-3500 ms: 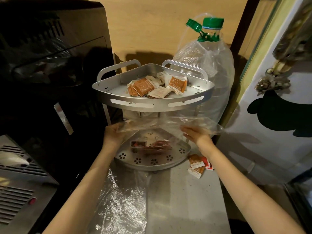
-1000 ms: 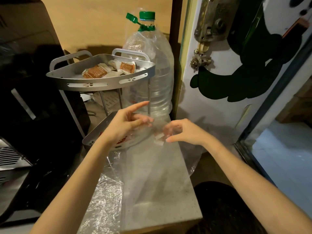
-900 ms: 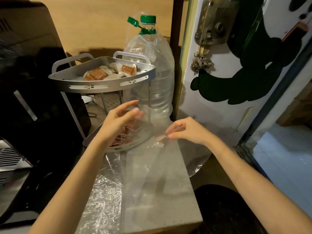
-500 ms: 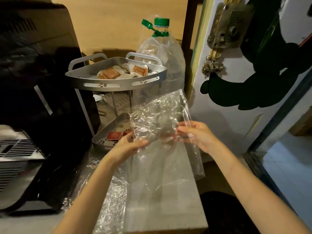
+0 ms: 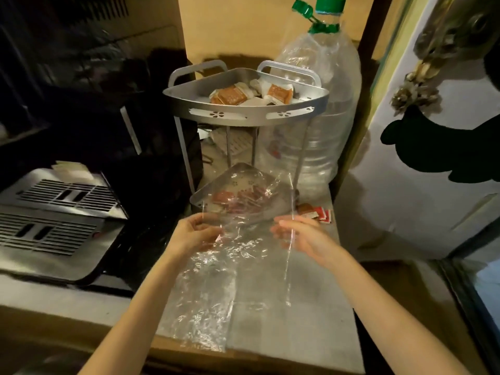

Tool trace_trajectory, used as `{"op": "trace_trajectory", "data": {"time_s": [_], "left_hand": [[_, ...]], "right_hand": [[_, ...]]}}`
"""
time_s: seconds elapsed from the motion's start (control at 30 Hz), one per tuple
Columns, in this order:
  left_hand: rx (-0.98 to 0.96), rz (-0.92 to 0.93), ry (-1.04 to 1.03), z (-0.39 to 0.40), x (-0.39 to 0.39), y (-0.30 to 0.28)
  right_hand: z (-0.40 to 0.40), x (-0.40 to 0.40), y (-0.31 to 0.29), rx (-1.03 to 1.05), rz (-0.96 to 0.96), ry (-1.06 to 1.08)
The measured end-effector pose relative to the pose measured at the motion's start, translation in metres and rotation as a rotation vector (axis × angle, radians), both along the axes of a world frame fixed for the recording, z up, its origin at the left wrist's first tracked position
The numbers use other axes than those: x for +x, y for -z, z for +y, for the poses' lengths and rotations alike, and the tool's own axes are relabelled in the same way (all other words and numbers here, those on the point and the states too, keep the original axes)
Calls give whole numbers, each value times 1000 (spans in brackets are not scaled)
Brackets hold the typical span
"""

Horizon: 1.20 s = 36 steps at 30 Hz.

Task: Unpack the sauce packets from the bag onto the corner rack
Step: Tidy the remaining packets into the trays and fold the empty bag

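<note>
Two hands, one clear bag, one two-tier corner rack.

The left hand (image 5: 195, 234) and right hand (image 5: 300, 236) hold the clear plastic bag (image 5: 243, 212) stretched between them in front of the corner rack (image 5: 244, 116), fingers curled on its edges. Orange sauce packets (image 5: 230, 94) lie heaped on the top shelf, red packets (image 5: 238, 198) show through the plastic on the lower shelf, count unclear. A few loose packets (image 5: 315, 212) lie on the counter (image 5: 284, 307) beside the rack's foot, near one large water bottle (image 5: 324, 104).

Orange sauce packets (image 5: 230, 95) fill a silver flower-cutout corner rack (image 5: 243, 115); bottle cap (image 5: 327, 5) green.
</note>
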<state>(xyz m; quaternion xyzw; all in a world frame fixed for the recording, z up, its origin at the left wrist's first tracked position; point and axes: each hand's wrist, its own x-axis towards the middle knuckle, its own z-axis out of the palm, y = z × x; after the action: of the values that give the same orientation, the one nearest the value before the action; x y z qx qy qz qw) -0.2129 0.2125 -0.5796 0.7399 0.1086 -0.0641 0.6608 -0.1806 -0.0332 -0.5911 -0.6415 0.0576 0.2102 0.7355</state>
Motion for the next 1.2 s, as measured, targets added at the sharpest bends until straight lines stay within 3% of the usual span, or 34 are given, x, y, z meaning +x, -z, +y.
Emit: {"op": "trace_trajectory", "data": {"time_s": [0.2,0.37,0.43,0.6,0.73,0.93,1.1,1.2], "left_hand": [[477,-32,-221,19,-17,12],[942,-305,-152,18,-27,30],[1063,-384,-12,11,-31,40],[1084,-191,289,-1,-23,72],[1183,-151,337,-3,-12,94],[1161,-110,369,-3,-10,118],[1189,-79,392,-1,-7,127],[1203,-78,405,0,-7,126]], "right_hand": [[50,-1,41,-270,68,-100],[80,-12,64,-153,205,-55],[88,-15,71,-144,226,-40],[102,-22,76,-186,255,-2],[102,-23,76,-301,222,-16],[100,-22,67,-380,129,-18],[101,-20,73,-860,-219,-17],[101,-19,72,-988,-355,-37]]}}
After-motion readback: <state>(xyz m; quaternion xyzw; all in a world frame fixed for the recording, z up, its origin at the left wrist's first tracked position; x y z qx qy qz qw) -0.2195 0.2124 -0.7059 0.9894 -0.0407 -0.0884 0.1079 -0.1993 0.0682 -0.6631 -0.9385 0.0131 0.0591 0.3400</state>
